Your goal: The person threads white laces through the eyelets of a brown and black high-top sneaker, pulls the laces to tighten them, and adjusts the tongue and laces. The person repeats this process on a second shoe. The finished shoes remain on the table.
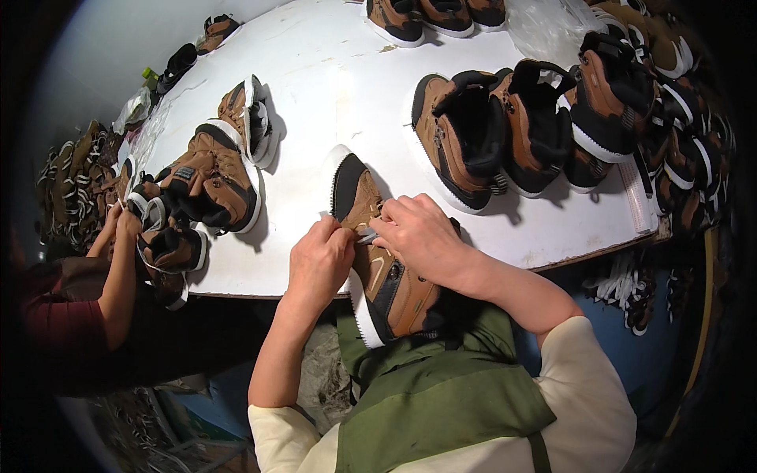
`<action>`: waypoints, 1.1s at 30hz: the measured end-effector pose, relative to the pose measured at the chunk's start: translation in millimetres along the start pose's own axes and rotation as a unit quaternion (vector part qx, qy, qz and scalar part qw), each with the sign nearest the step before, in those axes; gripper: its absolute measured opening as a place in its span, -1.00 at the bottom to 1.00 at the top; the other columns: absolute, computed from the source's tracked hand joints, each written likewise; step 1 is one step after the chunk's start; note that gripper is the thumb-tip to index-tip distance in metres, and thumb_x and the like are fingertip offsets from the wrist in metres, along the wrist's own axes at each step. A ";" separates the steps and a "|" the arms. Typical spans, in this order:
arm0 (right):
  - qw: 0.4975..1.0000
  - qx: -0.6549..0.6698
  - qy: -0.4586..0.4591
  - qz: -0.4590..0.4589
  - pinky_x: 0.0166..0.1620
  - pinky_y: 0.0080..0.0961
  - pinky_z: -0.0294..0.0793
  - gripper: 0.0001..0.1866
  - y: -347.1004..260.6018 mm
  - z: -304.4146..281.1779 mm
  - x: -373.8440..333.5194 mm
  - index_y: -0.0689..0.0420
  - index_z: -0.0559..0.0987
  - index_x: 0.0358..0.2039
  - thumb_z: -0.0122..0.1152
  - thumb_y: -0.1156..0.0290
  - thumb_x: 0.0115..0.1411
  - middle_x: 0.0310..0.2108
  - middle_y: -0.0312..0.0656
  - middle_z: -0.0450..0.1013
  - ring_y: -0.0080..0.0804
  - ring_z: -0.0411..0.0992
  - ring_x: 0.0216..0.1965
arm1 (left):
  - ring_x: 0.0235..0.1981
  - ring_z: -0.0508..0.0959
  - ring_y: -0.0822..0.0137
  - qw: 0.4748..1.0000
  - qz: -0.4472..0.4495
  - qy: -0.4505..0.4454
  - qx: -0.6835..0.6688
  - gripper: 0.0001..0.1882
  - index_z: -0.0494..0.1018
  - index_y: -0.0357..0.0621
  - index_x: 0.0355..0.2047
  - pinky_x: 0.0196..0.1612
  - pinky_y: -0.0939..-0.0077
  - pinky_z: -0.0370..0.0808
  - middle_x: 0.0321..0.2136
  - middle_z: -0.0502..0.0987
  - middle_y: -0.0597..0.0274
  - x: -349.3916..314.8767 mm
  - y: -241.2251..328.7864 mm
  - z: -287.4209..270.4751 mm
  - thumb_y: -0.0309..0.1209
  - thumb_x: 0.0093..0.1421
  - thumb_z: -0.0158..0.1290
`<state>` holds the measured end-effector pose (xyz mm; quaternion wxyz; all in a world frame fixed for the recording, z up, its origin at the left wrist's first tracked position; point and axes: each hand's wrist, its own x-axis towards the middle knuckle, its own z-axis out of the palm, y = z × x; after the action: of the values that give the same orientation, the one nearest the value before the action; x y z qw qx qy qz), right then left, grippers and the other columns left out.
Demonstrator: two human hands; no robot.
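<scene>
A brown and black boot (406,303) with a white sole lies tilted on the table's front edge and against my body, its toe pointing away. Over its front, my left hand (322,258) is closed, thumb and fingers pinching a grey shoelace (366,235) at the eyelets. From the other side my right hand (416,235) reaches across the boot, its fingers bent and pressed together on the same lace. The fingertips of both hands nearly meet there. My right hand and wrist cover part of the boot's collar.
The white table (315,102) carries several brown boots (465,142) at right and more boots (217,177) at left. Piled boots (682,150) crowd the right edge beside a clear plastic bag (552,27). At left, a co-worker's hands (122,225) handle another boot.
</scene>
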<state>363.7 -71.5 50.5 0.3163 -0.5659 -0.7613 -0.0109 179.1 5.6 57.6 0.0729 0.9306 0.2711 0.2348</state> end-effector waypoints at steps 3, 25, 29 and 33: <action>1.000 -0.004 0.007 -0.009 -0.17 -0.41 0.29 -0.84 0.1 1.9 1.2 0.13 0.57 -0.42 0.33 0.36 0.00 -0.42 -0.26 0.37 -0.36 0.37 -0.28 | -0.45 0.52 0.13 1.000 -0.002 -0.010 0.005 -0.87 0.45 -0.19 -0.44 -0.42 0.32 0.50 -0.45 0.43 0.16 1.9 1.8 -0.6 -0.61 -0.03 0.13; 0.998 -0.057 -0.007 -0.028 -0.20 -0.43 0.30 -0.83 -2.9 11.7 6.8 0.14 0.60 -0.43 0.33 0.34 -0.03 -0.45 -0.27 0.37 -0.38 0.36 -0.28 | -0.41 0.46 0.07 0.999 -0.015 -0.038 0.023 -0.91 0.38 -0.24 -0.42 -0.38 0.25 0.47 -0.44 0.34 0.07 -1.0 3.3 -6.7 -0.59 0.05 0.07; 0.998 -0.064 -0.013 -0.025 -0.20 -0.42 0.30 -0.82 -3.9 10.4 6.7 0.15 0.60 -0.42 0.33 0.34 -0.02 -0.44 -0.26 0.38 -0.38 0.36 -0.29 | -0.42 0.46 0.08 0.999 -0.012 -0.031 0.024 -0.93 0.38 -0.24 -0.43 -0.39 0.26 0.47 -0.45 0.34 0.07 -1.2 3.4 -6.1 -0.59 0.08 0.06; 0.998 -0.058 -0.012 -0.023 -0.21 -0.42 0.31 -0.82 -3.1 10.5 6.5 0.15 0.60 -0.43 0.34 0.34 -0.02 -0.44 -0.26 0.38 -0.37 0.37 -0.29 | -0.43 0.49 0.08 1.000 -0.017 -0.015 -0.007 -0.89 0.41 -0.24 -0.40 -0.40 0.27 0.48 -0.44 0.38 0.08 -2.0 2.5 -4.8 -0.61 0.05 0.09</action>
<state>355.1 -63.1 46.3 0.2731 -0.5655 -0.7762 -0.0555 176.4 2.4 61.7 0.0872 0.9288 0.2842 0.2211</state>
